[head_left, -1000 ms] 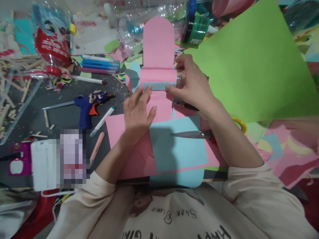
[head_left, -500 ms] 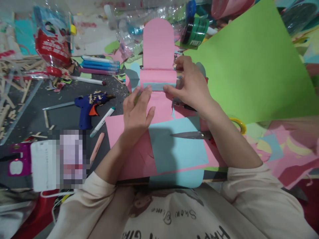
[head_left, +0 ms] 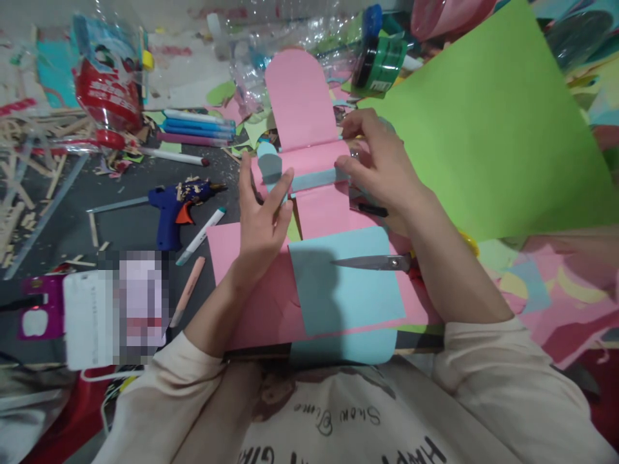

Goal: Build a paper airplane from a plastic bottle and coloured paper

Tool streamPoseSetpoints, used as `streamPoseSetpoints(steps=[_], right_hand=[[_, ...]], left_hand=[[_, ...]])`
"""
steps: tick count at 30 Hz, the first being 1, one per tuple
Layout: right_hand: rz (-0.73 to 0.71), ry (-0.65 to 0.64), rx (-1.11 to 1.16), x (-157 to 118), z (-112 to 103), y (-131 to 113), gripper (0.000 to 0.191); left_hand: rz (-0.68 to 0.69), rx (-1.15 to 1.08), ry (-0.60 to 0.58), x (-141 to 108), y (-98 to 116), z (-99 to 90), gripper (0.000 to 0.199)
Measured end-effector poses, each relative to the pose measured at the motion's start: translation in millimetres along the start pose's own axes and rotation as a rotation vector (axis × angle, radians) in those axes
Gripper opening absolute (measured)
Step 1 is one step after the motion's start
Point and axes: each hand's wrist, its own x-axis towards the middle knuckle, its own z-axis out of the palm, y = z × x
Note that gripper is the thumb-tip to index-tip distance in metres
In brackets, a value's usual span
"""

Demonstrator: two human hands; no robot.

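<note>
A pink paper piece (head_left: 304,96) with a rounded far end lies tilted in front of me. Across its rolled or folded middle runs a light blue strip (head_left: 316,182). My right hand (head_left: 387,171) grips the piece's right edge, thumb at the strip's right end and fingers curled beyond it. My left hand (head_left: 261,229) is open at the left side, fingers spread, one fingertip close to the strip's left end. Nearer to me, scissors (head_left: 367,262) rest on a light blue sheet (head_left: 348,303), which lies over a pink sheet (head_left: 261,316).
On the left are a blue glue gun (head_left: 167,216), markers (head_left: 200,235), wooden sticks (head_left: 53,177) and a red-labelled bottle (head_left: 109,96). A large green sheet (head_left: 498,135) covers the right. Clear plastic bottles (head_left: 309,32) and a green-labelled jar (head_left: 387,62) lie at the back.
The pink piece has turned, its rounded end swinging left and its middle shifting slightly right and nearer. My left hand has come off the strip and spread its fingers; my right hand keeps its grip.
</note>
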Motion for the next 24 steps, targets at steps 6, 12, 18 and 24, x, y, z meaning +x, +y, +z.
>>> streamPoseSetpoints(steps=[6,12,18,24], right_hand=[[0.093,-0.077,-0.151,-1,0,-20,0.052],[0.226,-0.074,-0.229,-4,12,-40,0.083],[0.246,-0.062,-0.252,-5,16,-39,0.083],[0.188,-0.021,-0.31,-5,20,-35,0.085]], left_hand=[[-0.07,-0.002,-0.044,0,-1,-0.8,0.044],[-0.061,-0.019,-0.053,0,-2,1.3,0.044],[-0.087,-0.015,-0.064,1,0,-0.9,0.044],[-0.092,-0.111,-0.089,-1,-4,-0.1,0.046]])
